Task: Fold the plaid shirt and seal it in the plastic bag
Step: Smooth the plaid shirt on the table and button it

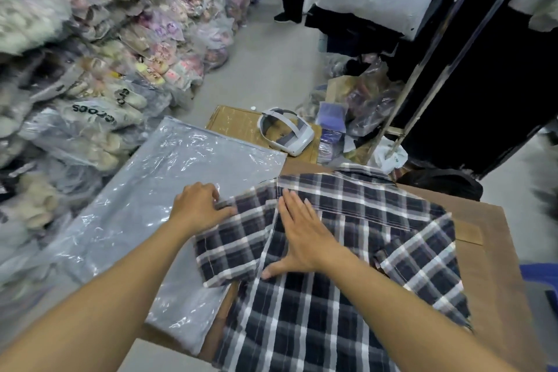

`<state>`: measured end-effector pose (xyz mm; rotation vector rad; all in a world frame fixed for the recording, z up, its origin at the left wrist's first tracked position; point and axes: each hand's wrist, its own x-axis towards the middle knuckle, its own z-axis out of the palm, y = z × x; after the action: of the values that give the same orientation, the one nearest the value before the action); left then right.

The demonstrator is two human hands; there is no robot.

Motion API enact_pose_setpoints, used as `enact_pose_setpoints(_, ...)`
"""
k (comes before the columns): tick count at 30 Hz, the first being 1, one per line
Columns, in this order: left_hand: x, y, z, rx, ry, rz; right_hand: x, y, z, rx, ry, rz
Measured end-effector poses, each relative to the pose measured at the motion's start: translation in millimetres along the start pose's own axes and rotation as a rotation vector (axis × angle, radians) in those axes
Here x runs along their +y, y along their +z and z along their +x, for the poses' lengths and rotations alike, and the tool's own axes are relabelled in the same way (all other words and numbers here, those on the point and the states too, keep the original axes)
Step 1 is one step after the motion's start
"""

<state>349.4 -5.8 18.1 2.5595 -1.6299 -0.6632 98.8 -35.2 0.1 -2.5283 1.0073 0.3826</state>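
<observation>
Shirt (347, 266) hem cut off below; left hand (197, 208) fingertips blurred.

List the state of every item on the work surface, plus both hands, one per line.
plaid shirt: spread face down, left sleeve folded in, not bagged
plastic bag: flat, empty, beside the shirt
left hand: gripping the sleeve edge
right hand: open, pressed flat on the shirt
headset: idle on the cardboard
</observation>
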Motion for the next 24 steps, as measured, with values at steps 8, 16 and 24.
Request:
enact_pose_setpoints(8,-20.4,-4.5,-1.1,-0.068,-0.121,-0.235,-6.6,0.5,17.1,-0.079,0.072,-0.085)
enact_pose_setpoints(16,-6.1,-46.1,-10.3,-0.406,-0.164,-0.802,-11.1,-4.3,20.3,-0.137,0.114,-0.135)
enact_pose_setpoints(24,88.9,-64.4,-39.5,-0.553,0.035,-0.951,-11.5,-8.7,18.1,-0.134,0.098,-0.141)
